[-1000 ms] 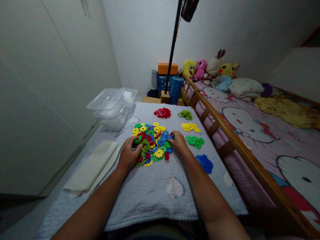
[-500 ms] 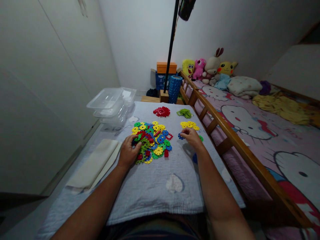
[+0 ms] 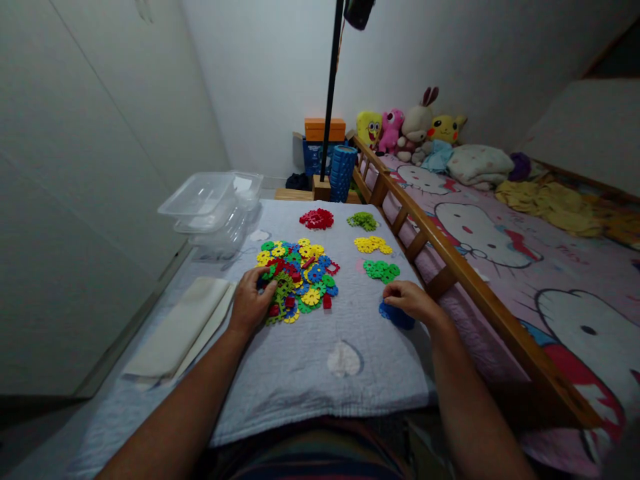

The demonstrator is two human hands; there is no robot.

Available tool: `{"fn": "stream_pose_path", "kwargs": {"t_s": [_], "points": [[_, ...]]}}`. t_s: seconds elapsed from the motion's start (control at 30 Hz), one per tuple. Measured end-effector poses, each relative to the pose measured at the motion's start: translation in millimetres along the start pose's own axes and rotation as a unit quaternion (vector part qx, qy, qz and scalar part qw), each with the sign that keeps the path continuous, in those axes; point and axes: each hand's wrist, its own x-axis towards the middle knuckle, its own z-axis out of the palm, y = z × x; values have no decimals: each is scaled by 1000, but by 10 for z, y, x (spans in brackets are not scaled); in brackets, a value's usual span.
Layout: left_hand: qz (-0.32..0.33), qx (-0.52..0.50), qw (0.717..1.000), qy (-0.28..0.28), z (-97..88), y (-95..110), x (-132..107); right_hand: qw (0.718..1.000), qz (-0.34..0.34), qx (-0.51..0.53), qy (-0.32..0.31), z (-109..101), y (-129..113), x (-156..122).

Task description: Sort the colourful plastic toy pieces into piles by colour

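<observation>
A mixed heap of flat, colourful snowflake pieces (image 3: pixel 300 275) lies on a pale blue quilt (image 3: pixel 300 373). My left hand (image 3: pixel 251 303) rests on the heap's left edge with its fingers curled over some pieces. Sorted small piles lie to the right: red (image 3: pixel 317 219), light green (image 3: pixel 363 221), yellow (image 3: pixel 371 245), green (image 3: pixel 381 270) and blue (image 3: pixel 399 316). My right hand (image 3: pixel 413 301) is at the blue pile. Its fingertips are pinched together and touch the pile's near-left edge, seemingly on a blue piece.
Stacked clear plastic tubs (image 3: pixel 210 207) and a folded cream cloth (image 3: pixel 183 327) sit left of the heap. A wooden bed rail (image 3: pixel 450 270) runs along the right, with a bed and plush toys (image 3: pixel 415 127) beyond. A black pole (image 3: pixel 330 100) and a blue roller (image 3: pixel 343 172) stand behind.
My right hand left the mixed heap carrying a blue piece, swung right and came down to the blue pile. My left hand stayed on the heap. The view drifted slightly.
</observation>
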Motion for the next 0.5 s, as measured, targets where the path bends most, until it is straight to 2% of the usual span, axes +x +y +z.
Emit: {"fn": "stream_pose_path", "kwargs": {"t_s": [0.1,0.17,0.3,0.4,0.5], "points": [[-1,3,1000,0,0,-3,-1,998,-10,-68,6,29,35,-41],[-1,4,1000,0,3,-8,-2,993,-23,-112,37,23,27,-40],[2,2,1000,1,9,-19,-1,987,-44,-120,95,46,-100,54],[5,-1,1000,-2,8,-21,1,988,-65,-115,86,184,-292,224],[5,-2,1000,1,4,-17,2,987,-91,-124,56,424,-519,461]]}}
